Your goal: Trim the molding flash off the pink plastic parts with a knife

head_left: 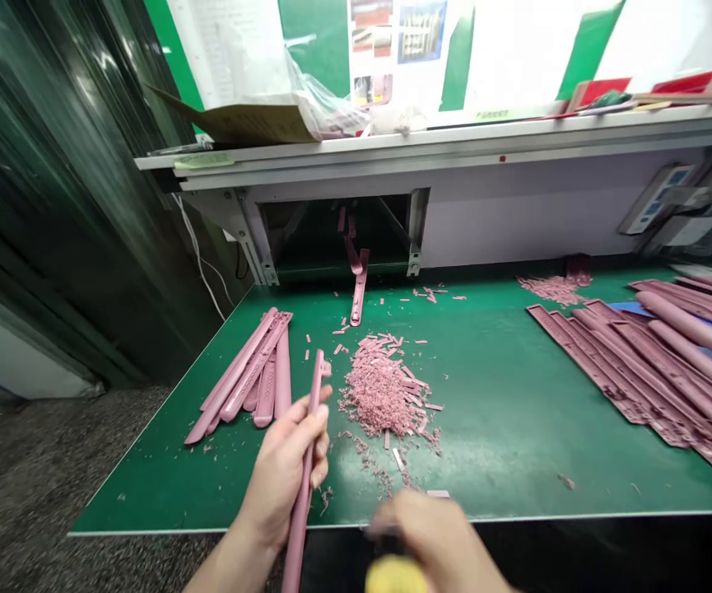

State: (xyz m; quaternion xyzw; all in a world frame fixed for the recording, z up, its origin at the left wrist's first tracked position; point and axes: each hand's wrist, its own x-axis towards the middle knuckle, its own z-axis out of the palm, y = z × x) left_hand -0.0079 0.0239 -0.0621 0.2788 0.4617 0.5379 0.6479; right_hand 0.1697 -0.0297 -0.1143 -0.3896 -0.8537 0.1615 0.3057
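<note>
Desk: plain green. Relative to desk: scrap pile on it, pink; long strips at its right, pink; shelf edge above, pale grey; floor beside, speckled grey-brown.

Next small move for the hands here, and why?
Probably bring the right hand up to the small tab on the pink plastic strip: the left hand grips the strip, leaving that tab exposed beside the scrap pile. The right hand is apart from it, too blurred to judge its grip.
</note>
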